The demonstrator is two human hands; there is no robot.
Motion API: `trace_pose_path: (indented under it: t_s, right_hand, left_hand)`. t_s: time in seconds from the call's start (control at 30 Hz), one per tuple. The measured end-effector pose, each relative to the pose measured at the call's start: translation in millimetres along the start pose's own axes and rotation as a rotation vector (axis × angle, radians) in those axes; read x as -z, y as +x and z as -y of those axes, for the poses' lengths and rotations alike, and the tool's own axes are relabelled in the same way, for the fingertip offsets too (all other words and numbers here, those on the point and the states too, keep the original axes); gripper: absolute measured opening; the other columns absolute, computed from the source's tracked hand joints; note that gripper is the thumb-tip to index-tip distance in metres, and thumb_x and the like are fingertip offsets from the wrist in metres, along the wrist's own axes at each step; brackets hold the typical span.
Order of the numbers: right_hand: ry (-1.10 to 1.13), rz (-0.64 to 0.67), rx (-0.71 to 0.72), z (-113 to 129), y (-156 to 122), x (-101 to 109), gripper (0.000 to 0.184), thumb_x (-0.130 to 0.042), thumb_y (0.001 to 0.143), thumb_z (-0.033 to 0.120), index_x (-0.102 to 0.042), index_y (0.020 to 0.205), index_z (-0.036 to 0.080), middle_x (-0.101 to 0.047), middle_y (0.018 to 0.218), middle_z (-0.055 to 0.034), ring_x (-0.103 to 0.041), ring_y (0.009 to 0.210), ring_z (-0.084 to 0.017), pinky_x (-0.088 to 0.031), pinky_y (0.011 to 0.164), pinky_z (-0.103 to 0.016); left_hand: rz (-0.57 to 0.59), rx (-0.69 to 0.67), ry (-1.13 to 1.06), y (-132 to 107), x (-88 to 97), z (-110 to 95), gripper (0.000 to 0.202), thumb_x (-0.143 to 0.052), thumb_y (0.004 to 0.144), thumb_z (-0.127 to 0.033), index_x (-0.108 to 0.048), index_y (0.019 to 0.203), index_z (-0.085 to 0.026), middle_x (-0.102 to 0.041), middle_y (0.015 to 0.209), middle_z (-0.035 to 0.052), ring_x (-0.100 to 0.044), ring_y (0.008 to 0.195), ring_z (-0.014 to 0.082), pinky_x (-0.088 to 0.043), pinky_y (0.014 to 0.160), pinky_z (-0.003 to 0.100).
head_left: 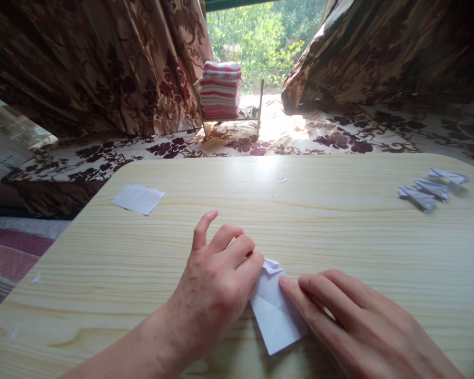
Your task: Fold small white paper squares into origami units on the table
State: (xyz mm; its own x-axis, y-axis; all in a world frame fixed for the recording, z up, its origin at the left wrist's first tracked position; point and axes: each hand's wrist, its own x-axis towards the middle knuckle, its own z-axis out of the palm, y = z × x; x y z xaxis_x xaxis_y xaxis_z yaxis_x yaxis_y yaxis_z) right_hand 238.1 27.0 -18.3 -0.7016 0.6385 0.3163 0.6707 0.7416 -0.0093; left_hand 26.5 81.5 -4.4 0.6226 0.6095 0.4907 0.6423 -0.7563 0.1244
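Note:
A small white folded paper [274, 310] lies on the pale wooden table [260, 221] near its front edge. My left hand [217, 287] rests over the paper's left side, fingers curled and pinching its upper corner, index finger lifted. My right hand [355, 321] lies flat on the paper's right side, fingers stretched out and pressing it down.
Three folded paper pieces [430, 188] sit at the table's right. A flat white paper square [138, 199] lies at the left. Tiny paper scraps [283, 180] dot the top. Behind the table are floral bedding [237, 145], curtains and a small rack of striped cloth [220, 90].

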Motion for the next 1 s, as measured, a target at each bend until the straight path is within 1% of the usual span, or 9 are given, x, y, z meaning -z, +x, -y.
trace_pose_path:
  t_s: [0.17,0.33,0.5,0.57,0.67,0.77,0.87,0.93,1.0]
  right_hand:
    - [-0.008,0.011,-0.038,4,3,1,0.038,-0.040,0.090,0.009,-0.050,0.125,0.002,-0.060,0.084,-0.0108,-0.052,0.071,-0.020,-0.049,0.057,-0.032]
    - [-0.006,0.045,-0.057,5,5,1,0.037,-0.040,0.089,0.008,-0.053,0.123,0.004,-0.059,0.083,-0.0103,-0.052,0.071,-0.021,-0.050,0.058,-0.032]
    - [0.061,0.017,-0.073,6,5,3,0.036,-0.041,0.088,0.008,-0.054,0.121,0.007,-0.060,0.082,-0.0095,-0.054,0.070,-0.021,-0.050,0.055,-0.032]
    - [0.157,-0.011,-0.153,4,8,5,0.035,-0.041,0.089,0.010,-0.053,0.121,0.010,-0.060,0.084,-0.0089,-0.056,0.071,-0.020,-0.051,0.055,-0.031]
    - [0.334,-0.063,-0.365,-1,20,8,0.037,-0.049,0.089,0.020,-0.050,0.126,0.015,-0.061,0.099,-0.0108,-0.061,0.079,-0.019,-0.053,0.060,-0.030]
    - [0.533,-0.038,-0.508,-8,40,7,0.046,-0.058,0.083,0.027,-0.050,0.127,0.019,-0.062,0.105,-0.0102,-0.062,0.074,-0.016,-0.052,0.057,-0.029]
    - [0.776,-0.071,-0.600,-12,62,5,0.036,-0.058,0.080,0.024,-0.056,0.116,0.019,-0.064,0.085,-0.0036,-0.058,0.064,-0.013,-0.048,0.054,-0.026]
    - [0.933,-0.150,-0.670,-14,74,6,0.029,-0.058,0.080,0.025,-0.058,0.108,0.017,-0.060,0.070,0.0004,-0.054,0.059,-0.012,-0.044,0.052,-0.026]
    - [1.064,-0.262,-0.726,-15,83,9,0.029,-0.060,0.078,0.029,-0.058,0.103,0.016,-0.059,0.067,0.0010,-0.051,0.057,-0.012,-0.042,0.051,-0.025]
  left_hand:
    - [0.014,0.018,-0.002,2,0.5,-2,0.019,-0.052,0.087,-0.013,-0.066,0.076,-0.018,-0.065,0.072,-0.0011,-0.059,0.083,0.0165,-0.021,0.109,0.048]
    - [0.035,0.032,-0.001,2,0.3,-2,0.017,-0.053,0.085,-0.012,-0.066,0.076,-0.018,-0.065,0.073,-0.0008,-0.059,0.083,0.0169,-0.022,0.108,0.049]
    - [0.043,0.085,-0.071,2,1.5,-1,0.017,-0.053,0.085,-0.012,-0.066,0.076,-0.019,-0.066,0.075,-0.0005,-0.058,0.084,0.0172,-0.023,0.106,0.049]
    - [0.069,0.142,-0.142,1,2.3,0,0.015,-0.054,0.085,-0.013,-0.066,0.079,-0.019,-0.067,0.077,0.0003,-0.057,0.084,0.0180,-0.027,0.103,0.049]
    - [0.089,0.217,-0.252,2,4.0,2,0.013,-0.055,0.083,-0.011,-0.066,0.084,-0.019,-0.068,0.080,0.0011,-0.057,0.084,0.0184,-0.035,0.096,0.045]
    - [0.035,0.265,-0.319,5,9.0,3,0.015,-0.055,0.081,-0.008,-0.066,0.082,-0.018,-0.069,0.078,0.0010,-0.058,0.081,0.0179,-0.040,0.089,0.042]
    - [-0.054,0.353,-0.400,12,19.0,4,0.014,-0.056,0.080,-0.009,-0.067,0.081,-0.018,-0.068,0.078,0.0009,-0.060,0.082,0.0177,-0.043,0.087,0.040]
    - [-0.109,0.468,-0.480,17,26.7,4,0.015,-0.059,0.079,-0.013,-0.067,0.091,-0.018,-0.069,0.085,0.0023,-0.061,0.088,0.0189,-0.045,0.086,0.040]
    - [-0.095,0.593,-0.626,22,32.9,5,0.023,-0.063,0.077,-0.019,-0.066,0.100,-0.017,-0.069,0.092,0.0047,-0.063,0.091,0.0206,-0.048,0.082,0.037]
